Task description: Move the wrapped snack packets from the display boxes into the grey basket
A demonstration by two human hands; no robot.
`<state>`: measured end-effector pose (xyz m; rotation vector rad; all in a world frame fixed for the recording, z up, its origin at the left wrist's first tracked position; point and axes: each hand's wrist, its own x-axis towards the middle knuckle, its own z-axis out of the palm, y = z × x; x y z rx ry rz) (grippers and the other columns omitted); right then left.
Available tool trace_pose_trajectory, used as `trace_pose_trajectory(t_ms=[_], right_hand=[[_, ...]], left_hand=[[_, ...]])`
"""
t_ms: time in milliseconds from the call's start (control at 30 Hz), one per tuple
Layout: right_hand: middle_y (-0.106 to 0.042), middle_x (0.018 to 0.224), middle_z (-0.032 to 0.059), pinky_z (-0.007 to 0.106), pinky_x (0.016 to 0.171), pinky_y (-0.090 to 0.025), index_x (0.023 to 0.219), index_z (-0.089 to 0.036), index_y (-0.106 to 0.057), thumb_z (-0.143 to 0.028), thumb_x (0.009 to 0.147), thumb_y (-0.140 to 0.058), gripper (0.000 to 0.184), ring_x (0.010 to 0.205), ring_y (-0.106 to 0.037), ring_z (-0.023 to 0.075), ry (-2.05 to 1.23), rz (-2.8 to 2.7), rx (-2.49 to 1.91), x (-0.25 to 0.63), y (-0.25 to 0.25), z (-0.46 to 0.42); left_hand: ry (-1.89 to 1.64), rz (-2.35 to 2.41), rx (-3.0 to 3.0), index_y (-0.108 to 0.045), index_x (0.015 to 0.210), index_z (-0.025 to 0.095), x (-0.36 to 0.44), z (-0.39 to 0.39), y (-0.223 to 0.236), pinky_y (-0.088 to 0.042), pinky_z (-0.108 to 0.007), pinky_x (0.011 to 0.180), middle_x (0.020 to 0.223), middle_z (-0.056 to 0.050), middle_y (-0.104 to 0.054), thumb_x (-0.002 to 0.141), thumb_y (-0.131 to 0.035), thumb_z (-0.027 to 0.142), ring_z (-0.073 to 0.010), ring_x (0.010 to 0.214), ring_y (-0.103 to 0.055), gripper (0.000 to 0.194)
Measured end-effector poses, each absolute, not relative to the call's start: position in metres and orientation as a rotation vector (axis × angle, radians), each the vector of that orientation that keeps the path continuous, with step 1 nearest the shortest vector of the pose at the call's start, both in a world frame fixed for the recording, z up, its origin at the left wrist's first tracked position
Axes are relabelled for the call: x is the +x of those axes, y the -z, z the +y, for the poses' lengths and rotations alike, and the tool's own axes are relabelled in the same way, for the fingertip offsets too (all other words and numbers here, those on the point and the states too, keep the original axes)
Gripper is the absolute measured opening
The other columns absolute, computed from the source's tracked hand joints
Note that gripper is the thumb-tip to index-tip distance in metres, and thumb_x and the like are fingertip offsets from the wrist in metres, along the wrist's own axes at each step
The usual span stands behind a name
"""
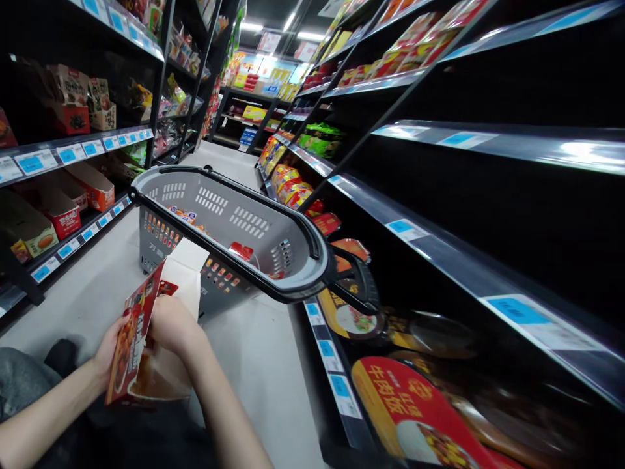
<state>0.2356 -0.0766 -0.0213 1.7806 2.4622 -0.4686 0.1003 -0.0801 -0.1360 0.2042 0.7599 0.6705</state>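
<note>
My left hand [108, 348] grips the outer left side of an open red cardboard display box [127, 345], its thumb on the printed face. The box is tilted, with a white inside and a raised white flap [188, 255]. My right hand [170, 322] reaches into the box, fingers curled and mostly hidden by its wall. A red packet [168, 288] shows just above the right knuckles; I cannot tell whether the fingers hold it. Right behind the box stands a grey shopping basket [215, 198] with several orange packets [185, 216] and a red-and-white item [241, 251] inside.
The basket's black handle [359, 280] points right, close to the lower shelf. Shelves with blue price tags line both sides. Red ready-meal packs [415, 410] lie at lower right; opened snack boxes [61, 212] fill the lower left shelf. Pale floor [263, 365] runs between.
</note>
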Motion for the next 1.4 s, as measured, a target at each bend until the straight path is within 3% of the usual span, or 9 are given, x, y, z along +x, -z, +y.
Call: trace_pose_trajectory(t_ms=[167,333,433,633,867,1000,1167,1300,1400], right_hand=[[-0.071,0.090,0.0110,0.027,0.074,-0.047,0.084,-0.015,-0.065,-0.013,0.077,-0.058,0.010,0.085,-0.066,0.0209,0.431,2.500,1.739,0.233,0.015,-0.075],[-0.068,0.096,0.0146,0.030,0.071,-0.045,0.105,-0.013,-0.059,-0.007,0.086,-0.040,0.027,0.088,-0.064,0.0239,0.225,2.486,1.973,0.243,-0.022,-0.094],[-0.068,0.082,0.0077,0.027,0.063,-0.042,0.100,-0.019,-0.059,-0.011,0.089,-0.040,0.023,0.074,-0.063,0.0204,0.196,2.510,2.237,0.257,-0.041,-0.105],[-0.065,0.078,-0.0009,0.022,0.063,-0.042,0.086,-0.020,-0.061,-0.023,0.088,-0.046,0.015,0.069,-0.059,0.0121,0.915,2.934,2.423,0.290,-0.049,-0.107],[-0.049,0.060,-0.0058,0.019,0.040,-0.031,0.100,-0.018,-0.062,-0.033,0.086,-0.052,0.024,0.041,-0.036,0.0057,1.852,2.740,2.205,0.307,-0.044,-0.108],[-0.058,0.070,-0.0020,0.019,0.041,-0.035,0.106,-0.016,-0.060,-0.031,0.083,-0.056,0.028,0.043,-0.042,0.0055,2.031,2.651,2.103,0.309,-0.042,-0.108],[-0.056,0.068,-0.0026,0.020,0.047,-0.037,0.089,-0.018,-0.060,-0.027,0.083,-0.056,0.012,0.051,-0.046,0.0083,1.901,2.796,2.067,0.311,-0.050,-0.114],[-0.063,0.073,0.0020,0.030,0.069,-0.044,0.074,-0.019,-0.061,-0.026,0.085,-0.055,0.015,0.071,-0.057,0.0159,1.790,3.172,1.772,0.318,-0.050,-0.116],[-0.060,0.063,0.0028,0.034,0.071,-0.041,0.060,-0.021,-0.056,-0.031,0.086,-0.056,0.028,0.068,-0.052,0.0179,1.974,3.555,1.302,0.319,-0.040,-0.110]], left_hand=[[-0.685,0.748,0.158,-0.066,0.107,0.008,0.103,-0.079,0.126,-0.055,-0.041,0.081,0.074,-0.010,-0.076,0.088,-0.046,0.033,-0.0270,0.079,-0.072,0.038],[-0.711,0.688,0.086,-0.059,0.121,0.011,0.107,-0.082,0.106,-0.049,-0.041,0.093,0.089,-0.009,-0.076,0.091,-0.039,0.031,-0.0266,0.094,-0.069,0.042],[-0.684,0.697,0.089,-0.062,0.118,0.009,0.109,-0.083,0.100,-0.046,-0.039,0.097,0.088,-0.008,-0.076,0.092,-0.036,0.032,-0.0268,0.101,-0.067,0.042],[-0.600,0.598,0.132,-0.070,0.097,0.009,0.109,-0.088,0.094,-0.046,-0.042,0.096,0.088,-0.011,-0.075,0.092,-0.032,0.040,-0.0270,0.090,-0.069,0.050],[-0.540,0.552,0.139,-0.067,0.106,0.005,0.106,-0.090,0.096,-0.042,-0.039,0.100,0.100,-0.012,-0.074,0.093,-0.029,0.041,-0.0275,0.105,-0.064,0.054],[-0.526,0.507,0.159,-0.067,0.108,0.005,0.106,-0.091,0.095,-0.043,-0.040,0.099,0.102,-0.013,-0.073,0.094,-0.028,0.042,-0.0273,0.105,-0.065,0.055],[-0.511,0.478,0.156,-0.067,0.108,0.004,0.105,-0.092,0.094,-0.043,-0.039,0.098,0.101,-0.012,-0.074,0.095,-0.023,0.043,-0.0261,0.101,-0.066,0.060],[-0.497,0.406,0.194,-0.071,0.097,0.007,0.102,-0.088,0.108,-0.045,-0.034,0.094,0.090,-0.009,-0.076,0.086,-0.050,0.042,-0.0244,0.091,-0.069,0.042],[-0.486,0.329,0.208,-0.073,0.090,0.010,0.101,-0.086,0.116,-0.046,-0.033,0.093,0.088,-0.007,-0.077,0.071,-0.070,0.040,-0.0248,0.090,-0.070,0.036]])
